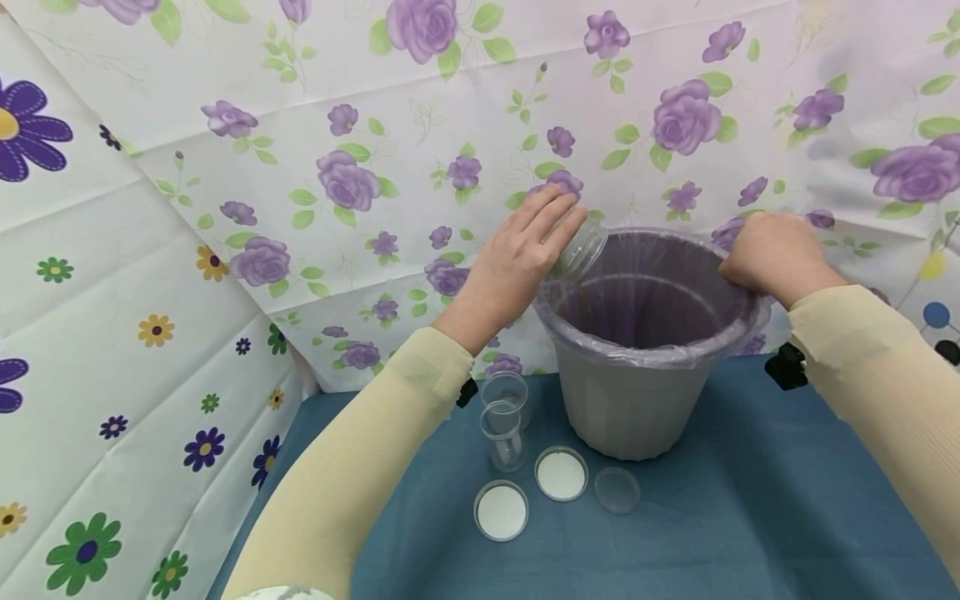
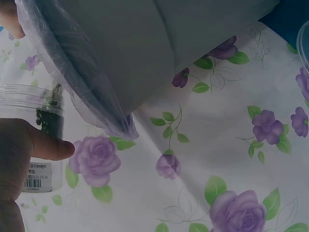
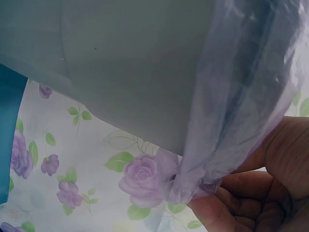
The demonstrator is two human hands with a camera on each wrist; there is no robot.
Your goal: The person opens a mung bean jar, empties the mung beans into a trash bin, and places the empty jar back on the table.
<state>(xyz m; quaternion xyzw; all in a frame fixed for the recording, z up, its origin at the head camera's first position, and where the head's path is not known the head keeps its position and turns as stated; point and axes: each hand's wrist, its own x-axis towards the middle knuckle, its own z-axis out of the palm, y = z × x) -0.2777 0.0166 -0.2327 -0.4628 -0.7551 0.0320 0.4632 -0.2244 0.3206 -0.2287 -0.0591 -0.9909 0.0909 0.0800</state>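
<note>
My left hand (image 1: pixel 528 237) grips a clear plastic jar (image 1: pixel 585 252) tilted at the left rim of a grey bin (image 1: pixel 633 408). In the left wrist view this jar (image 2: pixel 53 164) carries a barcode label, with something dark green showing through its wall. A thin purple bag (image 1: pixel 622 354) lines the bin and folds over its rim. At the far right of the rim, my right hand (image 1: pixel 776 254) holds the bag's edge; the right wrist view shows fingers (image 3: pixel 207 212) pinching the gathered plastic (image 3: pixel 198 186).
Two clear jars (image 1: pixel 507 454) stand left of the bin on the blue cloth (image 1: pixel 450 558). In front lie a white-lined lid (image 1: pixel 502 511), another white-lined lid (image 1: pixel 561 473) and a clear lid (image 1: pixel 617 490). A flowered sheet (image 1: pixel 300 167) hangs behind.
</note>
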